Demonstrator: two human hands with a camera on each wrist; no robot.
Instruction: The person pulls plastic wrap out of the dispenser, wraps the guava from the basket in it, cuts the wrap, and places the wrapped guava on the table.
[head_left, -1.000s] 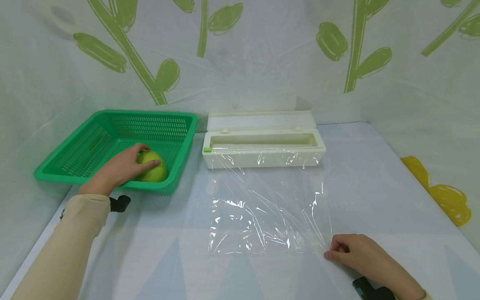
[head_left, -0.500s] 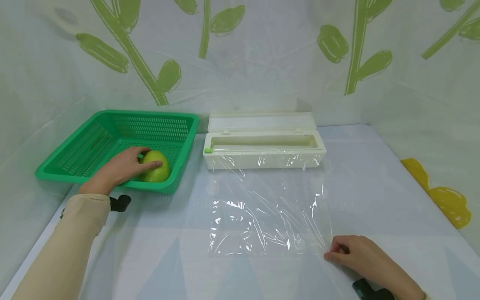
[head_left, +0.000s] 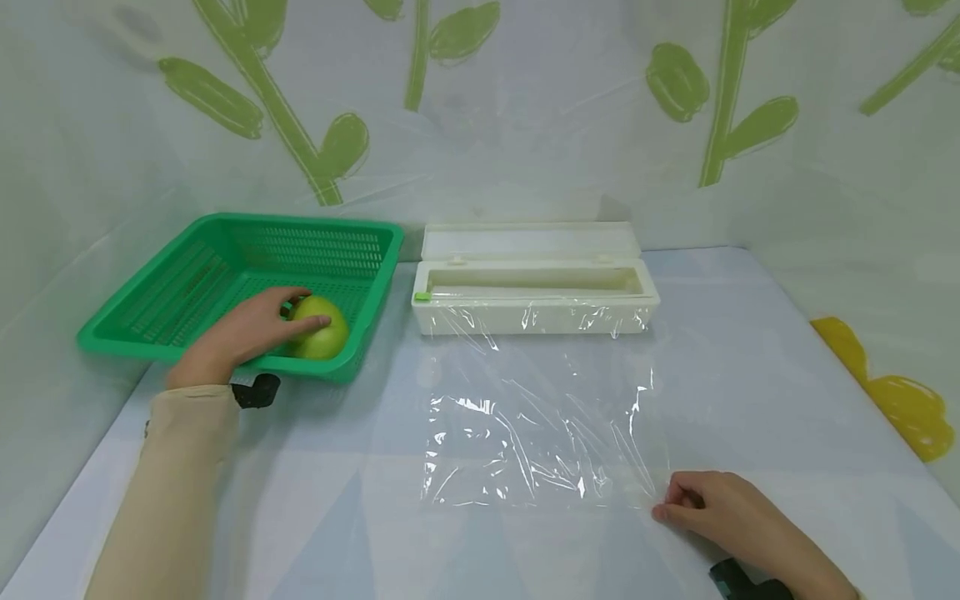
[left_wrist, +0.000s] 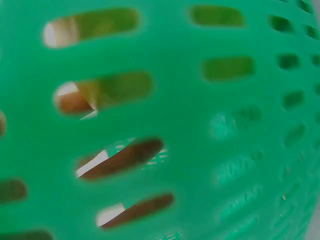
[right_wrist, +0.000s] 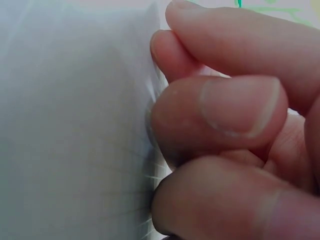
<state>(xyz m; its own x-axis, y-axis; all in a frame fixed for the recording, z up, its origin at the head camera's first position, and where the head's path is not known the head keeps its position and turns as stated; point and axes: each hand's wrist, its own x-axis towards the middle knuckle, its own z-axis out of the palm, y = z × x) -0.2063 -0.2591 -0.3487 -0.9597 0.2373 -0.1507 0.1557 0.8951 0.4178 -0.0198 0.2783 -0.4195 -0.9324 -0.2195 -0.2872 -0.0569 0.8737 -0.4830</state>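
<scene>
My left hand [head_left: 251,329] reaches over the near rim of the green plastic basket [head_left: 135,343] and holds a round yellow-green fruit [head_left: 324,332]. The thumb lies across the fruit's near side, and the other fingers go behind it, partly hidden. Through the basket's slots, the left wrist view shows pieces of the fruit [left_wrist: 227,67]. At the lower right, my right hand [head_left: 723,504] pinches the near right corner of a clear sheet of cling film [head_left: 517,442] with curled fingers. Close up in the right wrist view, these fingertips [right_wrist: 220,115] are right at the pale surface.
A white cling film dispenser [head_left: 536,318] stands at the back with its lid [head_left: 528,242] raised; the film runs out over its front edge. A green slider [head_left: 422,297] sits at its left end. Behind the table hangs a leaf-patterned sheet [head_left: 525,150].
The fruit has shifted slightly to the right in the basket, with my left hand staying on it. My right hand keeps its place at the film's corner. The head view has moved a little.
</scene>
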